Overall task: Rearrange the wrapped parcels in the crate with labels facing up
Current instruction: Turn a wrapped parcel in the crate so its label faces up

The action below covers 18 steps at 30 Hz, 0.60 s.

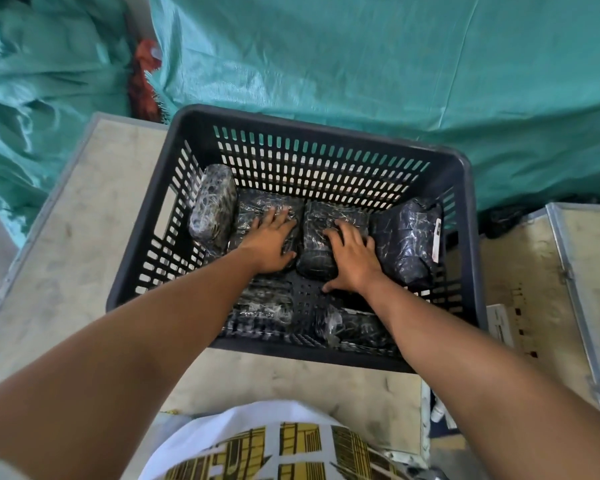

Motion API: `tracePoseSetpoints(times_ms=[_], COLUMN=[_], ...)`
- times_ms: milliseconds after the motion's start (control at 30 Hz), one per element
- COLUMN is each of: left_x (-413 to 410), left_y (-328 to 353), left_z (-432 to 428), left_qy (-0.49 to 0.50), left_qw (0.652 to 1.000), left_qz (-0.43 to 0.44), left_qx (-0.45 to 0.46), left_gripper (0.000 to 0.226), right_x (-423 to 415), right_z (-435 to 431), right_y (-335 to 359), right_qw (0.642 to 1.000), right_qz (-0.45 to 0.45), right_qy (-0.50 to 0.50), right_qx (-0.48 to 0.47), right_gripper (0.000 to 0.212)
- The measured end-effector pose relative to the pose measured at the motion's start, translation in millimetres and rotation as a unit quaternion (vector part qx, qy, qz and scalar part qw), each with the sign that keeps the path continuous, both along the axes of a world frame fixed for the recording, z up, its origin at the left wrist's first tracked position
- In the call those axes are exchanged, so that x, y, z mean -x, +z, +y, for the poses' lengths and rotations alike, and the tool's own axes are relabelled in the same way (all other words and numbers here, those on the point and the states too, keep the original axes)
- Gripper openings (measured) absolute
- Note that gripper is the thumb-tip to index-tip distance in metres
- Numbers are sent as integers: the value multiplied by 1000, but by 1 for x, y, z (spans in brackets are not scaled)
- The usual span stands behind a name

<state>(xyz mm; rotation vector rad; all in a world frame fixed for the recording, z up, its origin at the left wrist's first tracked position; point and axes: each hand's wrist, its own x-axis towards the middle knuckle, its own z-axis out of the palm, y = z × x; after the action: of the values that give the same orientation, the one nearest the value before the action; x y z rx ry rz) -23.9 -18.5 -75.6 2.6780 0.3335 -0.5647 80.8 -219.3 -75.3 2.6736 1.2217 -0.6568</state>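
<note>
Pressing flat left hand (pixel 272 242), right hand (pixel 352 259) on crinkly film-wrapped parcels (pixel 329 237), slotted crate (pixel 326 161).

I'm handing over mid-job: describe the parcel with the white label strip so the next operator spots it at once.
Start at the dark slotted crate on the pale board. Look along its right wall, right of the right hand. The labelled parcel leans there, tilted on edge; unlike the other wrapped parcels, it shows a narrow white label strip along its right side.
</note>
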Motion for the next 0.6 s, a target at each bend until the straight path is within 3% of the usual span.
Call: tracePoseSetpoints(times_ms=[133, 267, 367, 467, 600], left_x=[-1, 1, 3, 1, -3], left_y=[1, 6, 8, 13, 26], left_z=[0, 4, 4, 2, 3], left_qy=[0, -35, 5, 39, 24], left_qw=[1000, 997, 994, 986, 963], left_qz=[6, 25, 11, -26, -134], left_qx=[19, 63, 111, 158, 232], left_gripper=[95, 116, 128, 133, 119], right_x=[5, -11, -26, -36, -46], right_z=[10, 11, 6, 3, -5], right_y=[2, 20, 40, 64, 95], right_qw=[1000, 992, 971, 941, 896], right_qz=[2, 97, 163, 210, 293], right_qy=[-16, -40, -77, -124, -188], right_qx=[-23, -73, -159, -237, -275], right_gripper=[119, 112, 95, 82, 66])
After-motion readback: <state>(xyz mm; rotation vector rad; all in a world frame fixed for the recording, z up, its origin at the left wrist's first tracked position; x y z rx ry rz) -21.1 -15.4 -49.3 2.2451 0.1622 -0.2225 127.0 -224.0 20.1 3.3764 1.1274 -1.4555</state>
